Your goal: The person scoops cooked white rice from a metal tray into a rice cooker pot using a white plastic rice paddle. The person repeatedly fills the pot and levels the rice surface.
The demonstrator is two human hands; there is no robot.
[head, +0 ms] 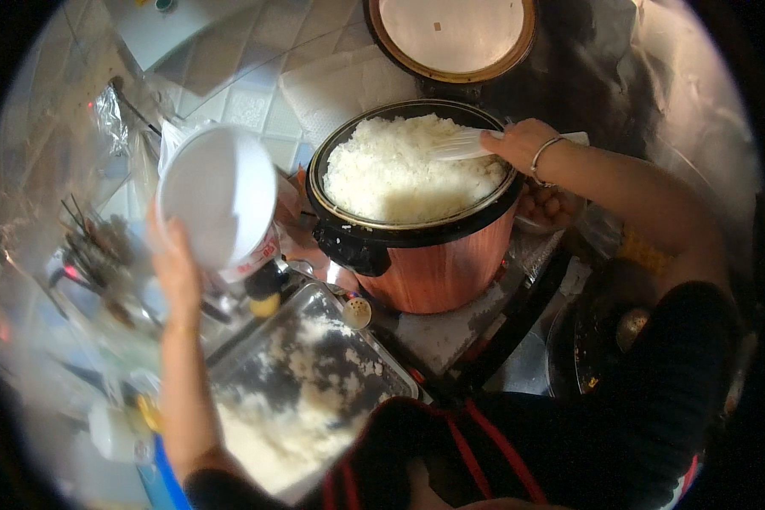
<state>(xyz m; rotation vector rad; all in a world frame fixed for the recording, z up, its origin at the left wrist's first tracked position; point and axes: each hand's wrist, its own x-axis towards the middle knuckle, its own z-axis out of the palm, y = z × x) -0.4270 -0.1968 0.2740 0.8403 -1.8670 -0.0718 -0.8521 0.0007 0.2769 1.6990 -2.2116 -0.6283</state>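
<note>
A large rice cooker (440, 274) with a copper-coloured body and black rim stands before me, heaped with cooked white rice (395, 166). My right hand (526, 145), a bracelet at its wrist, grips a white rice paddle (462, 145) whose ribbed blade lies against the rice at the right. Left of the cooker, my left hand (177, 261) holds a white bowl (213, 197) by its side, tilted so that its inside shows; no food is visible in it. Nearer my body lies a metal tray (398, 370) with scattered white rice.
The cooker's open lid (452, 38) stands behind it. Small round brown items in a bowl (548, 207) sit to its right, beside a dark pan (586, 344). A perforated round utensil head (357, 313) lies at the tray's corner. Blurred bunched utensils (99, 255) are at far left.
</note>
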